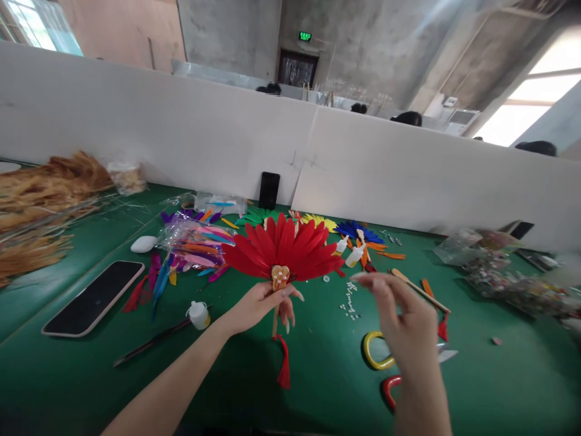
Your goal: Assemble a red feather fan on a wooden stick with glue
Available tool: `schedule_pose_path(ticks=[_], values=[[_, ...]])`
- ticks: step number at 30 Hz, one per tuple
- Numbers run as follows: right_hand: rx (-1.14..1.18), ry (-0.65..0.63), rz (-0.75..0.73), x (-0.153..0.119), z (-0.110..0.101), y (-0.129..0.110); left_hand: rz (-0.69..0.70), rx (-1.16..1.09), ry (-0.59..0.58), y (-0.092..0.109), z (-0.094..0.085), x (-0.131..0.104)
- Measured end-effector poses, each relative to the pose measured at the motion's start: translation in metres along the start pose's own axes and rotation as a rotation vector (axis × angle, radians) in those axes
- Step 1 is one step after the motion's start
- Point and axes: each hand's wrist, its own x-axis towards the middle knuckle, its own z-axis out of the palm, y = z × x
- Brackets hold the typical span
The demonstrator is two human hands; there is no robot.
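Observation:
My left hand (pixel 265 306) is closed round the wooden handle of a red feather fan (pixel 290 248), just under its feathers. A gold heart-shaped piece with small pearls (pixel 280 275) sits at the base of the feathers, facing me. From the handle's lower end hangs a red tassel (pixel 284 366). My right hand (pixel 402 309) is raised to the right of the fan, thumb and forefinger drawn together; whether a tiny thing is between them I cannot make out. Loose small white beads (pixel 349 300) lie on the table left of that hand.
Yellow-handled scissors (pixel 376 351) and a red handle (pixel 391 390) lie below my right hand. Around the green table are a phone (pixel 93 298), glue bottles (pixel 198 315), tweezers (pixel 152 345), bagged feathers (pixel 197 242), other fans (pixel 358 231) and bagged beads (pixel 494 266). A white partition (pixel 218 133) stands behind.

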Motion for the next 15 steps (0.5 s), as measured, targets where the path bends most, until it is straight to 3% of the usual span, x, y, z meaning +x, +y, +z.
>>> schedule_pose_path(ticks=[1, 3, 5, 7, 11, 15], values=[[-0.015, 0.080, -0.047, 0.012, -0.006, -0.006, -0.008, 0.008, -0.011, -0.001, 0.001, 0.000], [-0.012, 0.081, -0.169, 0.039, -0.010, -0.018, -0.010, 0.035, -0.034, -0.003, 0.001, -0.001], [-0.070, -0.002, -0.329, 0.066, -0.006, -0.028, -0.006, 0.064, -0.055, -0.006, 0.001, -0.002], [-0.144, -0.182, -0.417, 0.089, 0.001, -0.034, 0.000, 0.086, -0.067, -0.008, 0.000, -0.002], [-0.198, -0.517, -0.416, 0.112, 0.013, -0.039, -0.020, 0.099, -0.081, -0.008, 0.000, -0.002], [-0.197, -0.592, -0.349, 0.112, 0.018, -0.042, -0.052, 0.080, -0.092, -0.008, 0.002, -0.003]])
